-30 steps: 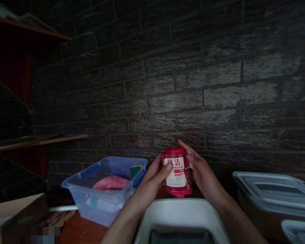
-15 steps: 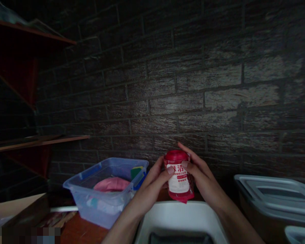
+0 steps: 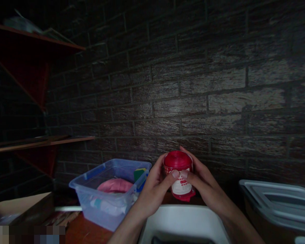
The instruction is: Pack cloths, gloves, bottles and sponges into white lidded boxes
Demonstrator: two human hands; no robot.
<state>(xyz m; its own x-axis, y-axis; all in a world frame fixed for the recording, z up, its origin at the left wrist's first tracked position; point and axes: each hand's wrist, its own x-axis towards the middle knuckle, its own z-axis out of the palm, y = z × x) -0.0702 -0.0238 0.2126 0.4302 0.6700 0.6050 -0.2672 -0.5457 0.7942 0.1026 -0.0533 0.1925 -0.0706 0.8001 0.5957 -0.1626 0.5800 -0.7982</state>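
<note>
From here I see the left hand (image 3: 156,181) and right hand (image 3: 203,179) clasping a red plastic roll (image 3: 178,159) between them, near the far rim of a white tub (image 3: 185,215). Their thumbs nearly meet over its white label, covering the upper part; most other fingers are hidden behind. The forearms slant inward from the bottom edge, which cuts off them and the tub; the dark contents are unclear. Leftward, a translucent blue box (image 3: 101,215) holds a green-and-yellow sponge (image 3: 139,174) and something pink. Rightward, a grey-lidded bin (image 3: 277,203) is cropped.
</note>
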